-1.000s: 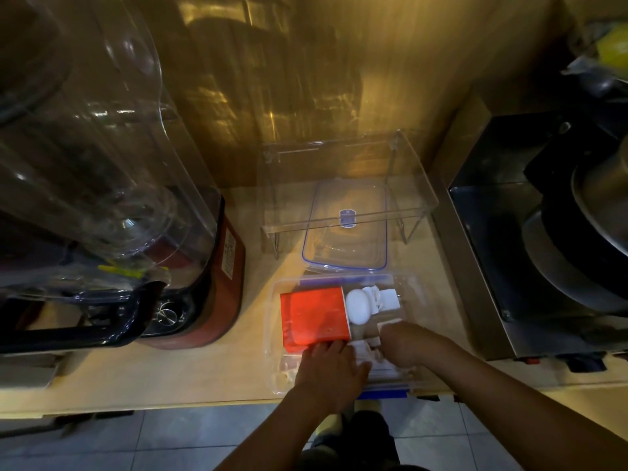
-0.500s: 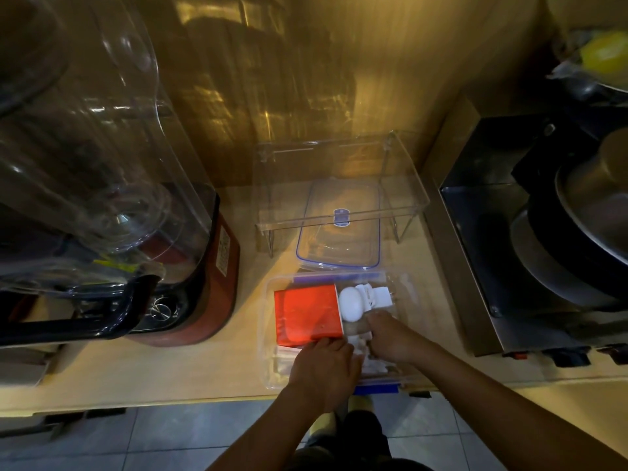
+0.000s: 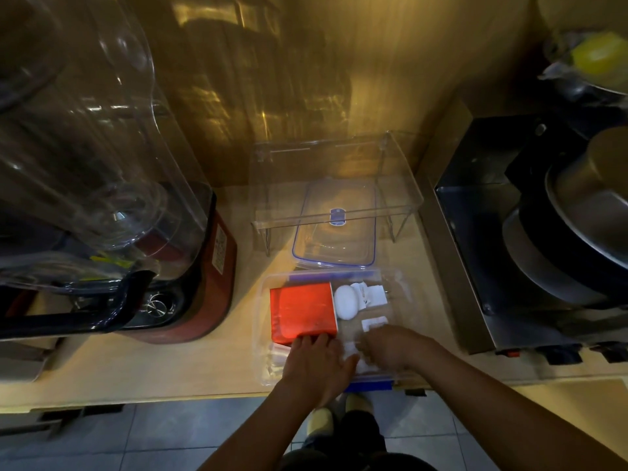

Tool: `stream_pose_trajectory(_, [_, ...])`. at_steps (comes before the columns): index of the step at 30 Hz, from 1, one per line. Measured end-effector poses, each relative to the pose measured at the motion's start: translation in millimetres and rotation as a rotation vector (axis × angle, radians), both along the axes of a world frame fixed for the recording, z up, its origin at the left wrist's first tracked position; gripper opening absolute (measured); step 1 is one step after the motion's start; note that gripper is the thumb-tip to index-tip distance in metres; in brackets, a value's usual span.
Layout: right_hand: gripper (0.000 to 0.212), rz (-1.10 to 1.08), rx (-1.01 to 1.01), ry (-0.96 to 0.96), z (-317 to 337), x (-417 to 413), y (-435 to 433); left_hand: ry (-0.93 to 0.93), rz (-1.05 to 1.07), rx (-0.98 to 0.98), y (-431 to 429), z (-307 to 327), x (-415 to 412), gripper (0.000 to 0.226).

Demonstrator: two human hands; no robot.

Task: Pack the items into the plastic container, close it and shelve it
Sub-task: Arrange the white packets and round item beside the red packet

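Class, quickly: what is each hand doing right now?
Left hand: open, fingers flat on the red box in the container.
Right hand: curled over small white items; grip cannot be told.

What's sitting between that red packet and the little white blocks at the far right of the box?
In the head view, a white egg-shaped piece lies between the red packet and the small white blocks, all inside the clear plastic container.

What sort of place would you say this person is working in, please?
Probably a kitchen or a small food stall: a blender stands on the wooden counter, a steel cooking appliance beside stacked pans, and a plastic container being packed.
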State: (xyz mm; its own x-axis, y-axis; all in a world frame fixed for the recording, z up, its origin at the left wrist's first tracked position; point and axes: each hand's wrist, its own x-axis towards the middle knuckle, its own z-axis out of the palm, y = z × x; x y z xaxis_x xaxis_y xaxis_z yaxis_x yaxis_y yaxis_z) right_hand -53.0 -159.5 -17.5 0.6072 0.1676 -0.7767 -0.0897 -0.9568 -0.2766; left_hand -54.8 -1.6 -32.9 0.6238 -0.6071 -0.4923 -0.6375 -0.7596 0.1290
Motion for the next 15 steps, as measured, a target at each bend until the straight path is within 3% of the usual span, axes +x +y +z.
stream_pose_trajectory(3, [0.032, -0.079, 0.035, 0.025, -1, 1, 9, 0.024, 0.063, -0.028, 1, -3, -2, 0.051])
stream_pose_trajectory(6, [0.011, -0.267, 0.169, 0.040, -2, 7, 7, 0.076, 0.177, -0.101, 1, -3, -3, 0.052])
stream_pose_trajectory(9, [0.013, -0.426, 0.241, 0.017, 3, 8, -2, 0.110, 0.246, -0.169, 7, -4, 0, 0.051])
stream_pose_trajectory(15, [0.031, -0.248, 0.086, -0.019, 4, 2, -2, 0.064, 0.262, -0.102, 21, -6, 5, 0.060])
